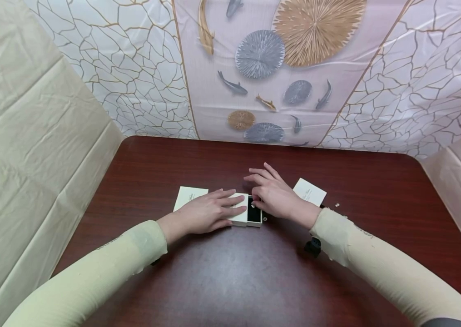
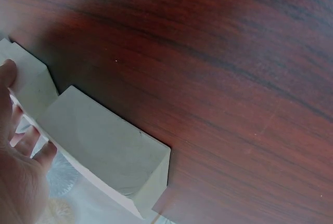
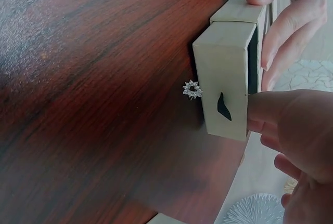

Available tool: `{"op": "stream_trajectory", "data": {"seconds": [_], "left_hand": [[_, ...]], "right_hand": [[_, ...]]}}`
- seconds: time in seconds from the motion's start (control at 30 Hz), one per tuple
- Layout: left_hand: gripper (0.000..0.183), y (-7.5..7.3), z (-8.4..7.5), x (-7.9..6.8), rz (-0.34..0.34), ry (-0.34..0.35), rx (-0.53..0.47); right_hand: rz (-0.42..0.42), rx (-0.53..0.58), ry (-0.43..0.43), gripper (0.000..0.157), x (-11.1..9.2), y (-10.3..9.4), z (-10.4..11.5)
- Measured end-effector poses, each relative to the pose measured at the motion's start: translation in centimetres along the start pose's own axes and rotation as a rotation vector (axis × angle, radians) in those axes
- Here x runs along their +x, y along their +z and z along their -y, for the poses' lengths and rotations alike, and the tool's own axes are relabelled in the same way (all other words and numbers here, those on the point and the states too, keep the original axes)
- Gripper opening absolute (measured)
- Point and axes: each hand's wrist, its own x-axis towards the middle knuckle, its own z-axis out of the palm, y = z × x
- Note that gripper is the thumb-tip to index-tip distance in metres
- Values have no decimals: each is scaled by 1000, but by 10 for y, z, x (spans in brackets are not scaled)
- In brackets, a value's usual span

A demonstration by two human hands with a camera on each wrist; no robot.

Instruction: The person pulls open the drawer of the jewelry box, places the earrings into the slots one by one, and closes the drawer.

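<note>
A small cream jewelry box (image 1: 240, 215) lies on the table, its black-lined drawer (image 3: 225, 81) pulled partway out to the right. My left hand (image 1: 210, 211) holds the box sleeve from above, thumb on the near side and fingers across the lid. At the drawer's open top is my right hand (image 1: 276, 196), its thumb and index finger pinching a small sparkly jewelry piece (image 1: 253, 206); its other fingers are raised. Beside the drawer's near corner lies a heart-shaped sparkly ornament (image 3: 192, 89). A dark ribbon tab (image 3: 223, 106) sticks out of the drawer front.
Another cream box (image 2: 106, 141) with printed lettering stands left of the held one, partly behind my left hand. A third printed cream box (image 1: 310, 191) is behind my right wrist. Tiny shiny pieces (image 1: 337, 205) lie to its right. Patterned cloth (image 1: 236, 54) hangs behind the table.
</note>
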Motion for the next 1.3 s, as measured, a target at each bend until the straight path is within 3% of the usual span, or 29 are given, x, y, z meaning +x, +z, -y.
{"op": "stream_trajectory", "data": {"seconds": [0.17,0.37,0.7,1.0,1.3], "left_hand": [[51,0,0,1,-4,5,-10],[51,1,0,4,-4,9,-16],[51,1,0,4,-7,9,-3],[52,1,0,1,-21,8,-7],[51,1,-1,1,-19,1,-11]], "right_hand": [[-8,-19,-3,17,-1,-1,1],[-30,52,34,15,-8,-16,2],[-125,91,62,15,-39,-30,0],[-118,163,123,16,-62,-15,9],[-114,213,179,17,-66,5,11]]}}
